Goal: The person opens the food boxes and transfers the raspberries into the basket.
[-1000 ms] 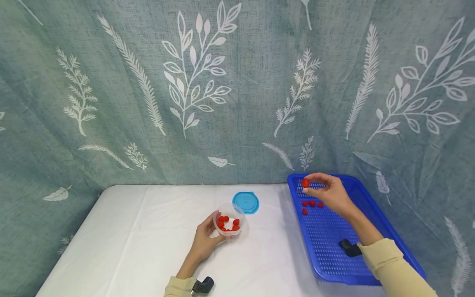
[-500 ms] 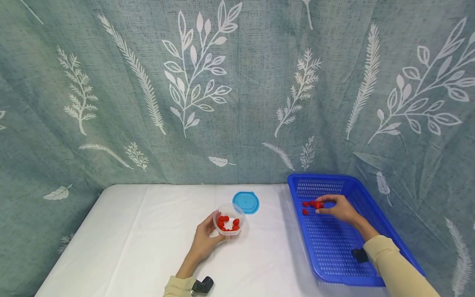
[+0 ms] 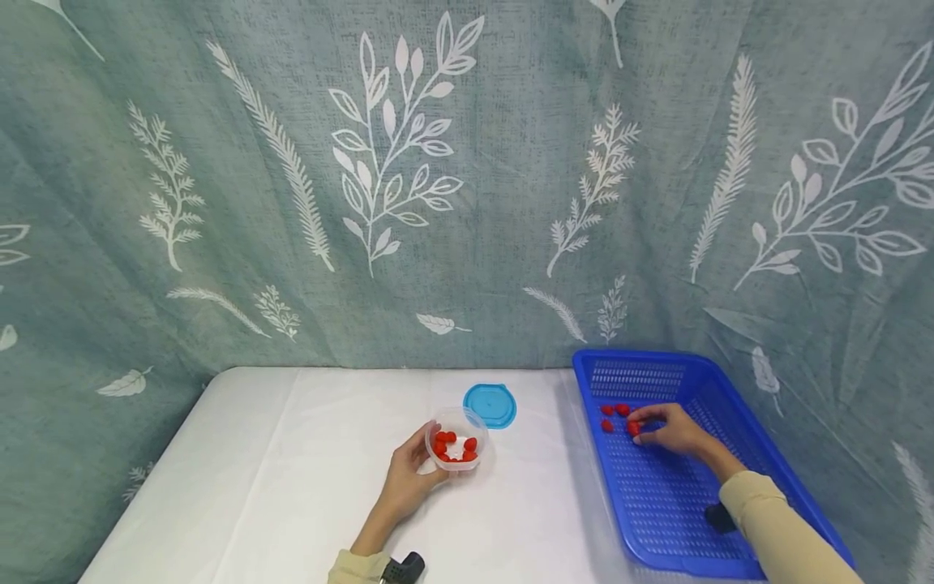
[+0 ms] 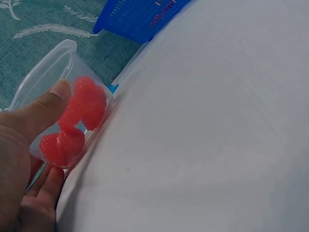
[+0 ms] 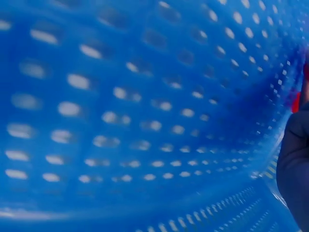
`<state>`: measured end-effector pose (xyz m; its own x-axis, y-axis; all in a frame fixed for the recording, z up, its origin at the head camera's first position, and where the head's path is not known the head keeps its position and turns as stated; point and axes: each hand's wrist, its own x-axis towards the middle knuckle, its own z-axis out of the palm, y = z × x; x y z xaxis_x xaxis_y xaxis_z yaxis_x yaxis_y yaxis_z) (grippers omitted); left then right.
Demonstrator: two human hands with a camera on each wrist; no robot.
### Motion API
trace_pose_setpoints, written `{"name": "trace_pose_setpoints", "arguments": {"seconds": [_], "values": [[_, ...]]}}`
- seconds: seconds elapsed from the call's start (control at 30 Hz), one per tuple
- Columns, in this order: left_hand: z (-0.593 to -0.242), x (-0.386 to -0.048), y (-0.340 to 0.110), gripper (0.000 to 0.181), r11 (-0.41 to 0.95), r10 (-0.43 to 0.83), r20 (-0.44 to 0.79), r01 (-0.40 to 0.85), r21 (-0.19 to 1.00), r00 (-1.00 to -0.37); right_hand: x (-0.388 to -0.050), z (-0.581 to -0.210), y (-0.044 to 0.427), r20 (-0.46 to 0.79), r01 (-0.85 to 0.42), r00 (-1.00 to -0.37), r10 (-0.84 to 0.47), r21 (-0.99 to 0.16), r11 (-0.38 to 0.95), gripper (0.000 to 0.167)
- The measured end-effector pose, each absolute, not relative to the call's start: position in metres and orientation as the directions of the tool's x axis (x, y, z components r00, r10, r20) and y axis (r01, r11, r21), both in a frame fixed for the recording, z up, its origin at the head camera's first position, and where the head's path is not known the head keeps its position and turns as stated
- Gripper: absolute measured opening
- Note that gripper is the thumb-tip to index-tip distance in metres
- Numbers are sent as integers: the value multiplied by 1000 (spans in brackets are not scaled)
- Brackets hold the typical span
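Observation:
My left hand (image 3: 410, 480) holds a small clear plastic container (image 3: 477, 438) by its side, thumb on the near wall and fingers round the far one. Several red berries (image 3: 470, 444) with bumpy skins lie inside; they also show through the wall in the left wrist view. Inside the blue basket (image 3: 620, 519), my right hand (image 3: 674, 430) pinches a red berry (image 3: 632, 427) between thumb and fingers, low over the perforated floor. Close by lie more loose red berries (image 3: 607, 426). In the right wrist view the right hand (image 5: 294, 164) shows only at the edge.
A round blue lid (image 3: 490, 405) lies on the white tablecloth (image 3: 292, 487) behind the container. The basket stands at the right with raised walls. Behind the table hangs a green curtain (image 3: 511, 203) with white leaf prints.
My right hand has come down from the basket's back end to its floor, then shifted slightly toward me, pinching a berry. The left hand keeps holding the container; the head view tilts slightly.

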<state>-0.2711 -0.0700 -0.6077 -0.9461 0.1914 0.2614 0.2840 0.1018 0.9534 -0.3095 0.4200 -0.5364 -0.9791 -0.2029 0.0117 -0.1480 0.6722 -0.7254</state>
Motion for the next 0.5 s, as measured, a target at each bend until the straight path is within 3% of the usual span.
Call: {"name": "trace_pose_setpoints", "arguments": {"seconds": [0.5], "values": [[-611, -272, -69, 81, 124, 195, 276, 302, 945, -941, -301, -518, 411, -12, -149, -974, -224, -713, 685, 50]]}}
